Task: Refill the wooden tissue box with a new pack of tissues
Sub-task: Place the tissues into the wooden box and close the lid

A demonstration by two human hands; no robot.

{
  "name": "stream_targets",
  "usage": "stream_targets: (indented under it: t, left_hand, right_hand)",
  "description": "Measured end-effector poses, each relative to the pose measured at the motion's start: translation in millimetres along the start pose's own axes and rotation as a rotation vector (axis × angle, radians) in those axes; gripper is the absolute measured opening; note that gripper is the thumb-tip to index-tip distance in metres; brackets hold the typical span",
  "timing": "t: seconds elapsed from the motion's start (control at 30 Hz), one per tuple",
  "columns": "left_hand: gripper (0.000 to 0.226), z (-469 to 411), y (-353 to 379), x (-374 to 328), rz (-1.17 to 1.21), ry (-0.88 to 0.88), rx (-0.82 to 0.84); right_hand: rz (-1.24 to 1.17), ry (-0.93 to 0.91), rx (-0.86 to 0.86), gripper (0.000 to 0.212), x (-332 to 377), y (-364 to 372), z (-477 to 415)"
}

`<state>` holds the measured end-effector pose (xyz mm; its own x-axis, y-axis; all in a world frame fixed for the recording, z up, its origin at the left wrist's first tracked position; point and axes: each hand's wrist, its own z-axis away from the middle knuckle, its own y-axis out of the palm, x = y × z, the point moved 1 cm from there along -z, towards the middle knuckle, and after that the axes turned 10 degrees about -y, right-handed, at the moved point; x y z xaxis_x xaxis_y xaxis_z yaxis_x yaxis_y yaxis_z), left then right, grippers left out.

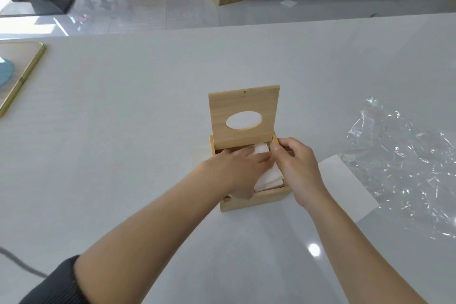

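Pressing tissues (pixel 270 175) into the open box (pixel 259 201) on the counter (pixel 148 131), long axis toward the upright lid (pixel 244 103), left hand (pixel 237 168) flat on top, fingers (pixel 256 159) straight and together, right hand (pixel 298 168) at the right wall, curled, pinching wall or tissue unclear.
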<state>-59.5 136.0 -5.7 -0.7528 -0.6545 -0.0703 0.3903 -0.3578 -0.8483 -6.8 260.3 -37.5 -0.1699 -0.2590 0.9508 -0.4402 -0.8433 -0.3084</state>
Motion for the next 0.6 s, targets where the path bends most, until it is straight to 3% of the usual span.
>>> stream_targets:
  t: [0.1, 0.3, 0.47, 0.6]
  left_hand:
    - [0.073, -0.8, 0.5, 2.1, -0.017, 0.01, -0.018]
    - [0.066, -8.3, -3.0, 3.5, -0.012, -0.025, 0.147]
    - [0.042, -5.0, -11.4, 2.1, 0.123, 0.149, -0.151]
    - [0.05, -4.7, -6.8, 2.3, 0.173, 0.185, -0.071]
  right_hand:
    - [0.029, -0.012, 0.007, 0.015, -0.5, -0.1, -0.3]
    - [0.023, -0.023, -0.027, 0.015, -3.7, 2.8, 1.3]
    - [-0.011, -0.036, -0.001, 0.017, -4.6, 3.2, 2.1]
    - [0.056, -0.075, -0.026, 0.015, -6.4, 4.6, 2.0]
